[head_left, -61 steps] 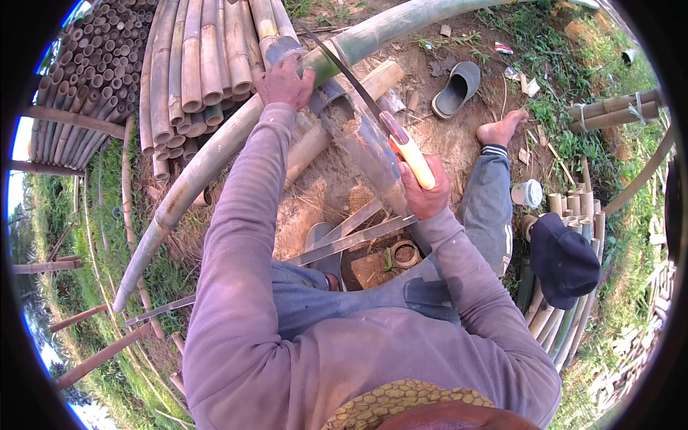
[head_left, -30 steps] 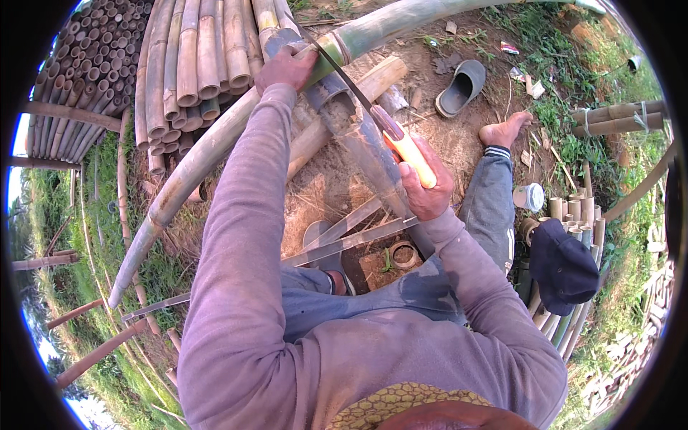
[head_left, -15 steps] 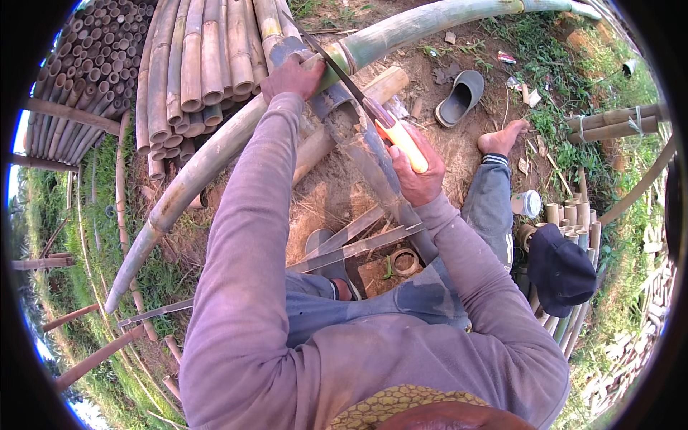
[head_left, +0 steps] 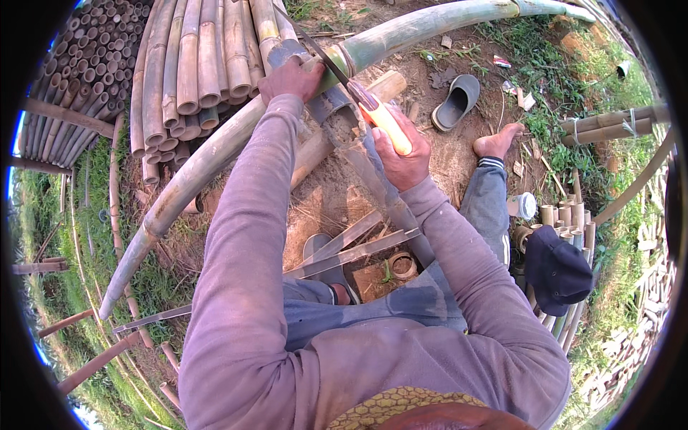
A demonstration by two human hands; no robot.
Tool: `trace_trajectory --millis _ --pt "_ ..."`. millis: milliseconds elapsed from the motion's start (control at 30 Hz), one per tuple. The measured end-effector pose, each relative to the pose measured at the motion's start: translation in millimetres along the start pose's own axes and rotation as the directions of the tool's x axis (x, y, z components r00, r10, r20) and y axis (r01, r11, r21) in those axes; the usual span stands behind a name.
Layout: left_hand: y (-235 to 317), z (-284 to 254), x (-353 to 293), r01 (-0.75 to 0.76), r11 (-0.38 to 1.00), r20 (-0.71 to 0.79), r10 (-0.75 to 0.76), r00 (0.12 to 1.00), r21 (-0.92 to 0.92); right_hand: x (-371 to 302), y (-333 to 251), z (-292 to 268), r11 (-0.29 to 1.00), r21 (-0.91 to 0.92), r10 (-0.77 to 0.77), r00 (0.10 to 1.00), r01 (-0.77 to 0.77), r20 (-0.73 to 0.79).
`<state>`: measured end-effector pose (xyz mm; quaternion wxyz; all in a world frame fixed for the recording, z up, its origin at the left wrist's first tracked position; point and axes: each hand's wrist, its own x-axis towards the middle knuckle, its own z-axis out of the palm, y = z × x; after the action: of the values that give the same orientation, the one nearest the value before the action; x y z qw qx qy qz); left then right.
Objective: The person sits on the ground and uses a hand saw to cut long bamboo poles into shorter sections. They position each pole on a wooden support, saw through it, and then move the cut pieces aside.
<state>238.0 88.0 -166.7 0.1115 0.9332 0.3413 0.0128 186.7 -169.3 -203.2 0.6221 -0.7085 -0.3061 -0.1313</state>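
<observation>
A long greenish bamboo pole (head_left: 401, 34) lies slantwise in front of me, its near end down at the left. My left hand (head_left: 292, 79) is wrapped round the pole from above. Close to the right of that hand, the dark blade of a handsaw (head_left: 328, 63) crosses the pole at a joint. My right hand (head_left: 403, 150) grips the saw's orange and pale handle. Under the pole runs a grey, worn support beam (head_left: 373, 175) that slopes toward my lap. How deep the blade sits in the bamboo, I cannot tell.
Stacked bamboo pieces (head_left: 190, 68) fill the upper left. A loose clog (head_left: 456, 102) lies on the soil near my bare foot (head_left: 497, 140). On the right, a dark cap (head_left: 559, 271) rests on upright bamboo pieces, beside a white cup (head_left: 525, 206).
My right hand has pushed the saw forward and to the left, so its handle is nearer the pole. The left hand keeps its hold on the bamboo.
</observation>
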Motion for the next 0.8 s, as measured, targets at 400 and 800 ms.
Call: trace_trajectory --millis 400,800 --pt "-7 14 -1 -0.032 0.999 0.007 0.032 0.999 -0.010 -54 -21 -45 0.988 -0.056 0.144 0.989 -0.144 0.012" --pt "-124 -27 -67 -0.224 0.922 -0.124 0.274 0.954 0.316 17 -37 -4 0.920 0.068 0.381 0.921 -0.387 0.087"
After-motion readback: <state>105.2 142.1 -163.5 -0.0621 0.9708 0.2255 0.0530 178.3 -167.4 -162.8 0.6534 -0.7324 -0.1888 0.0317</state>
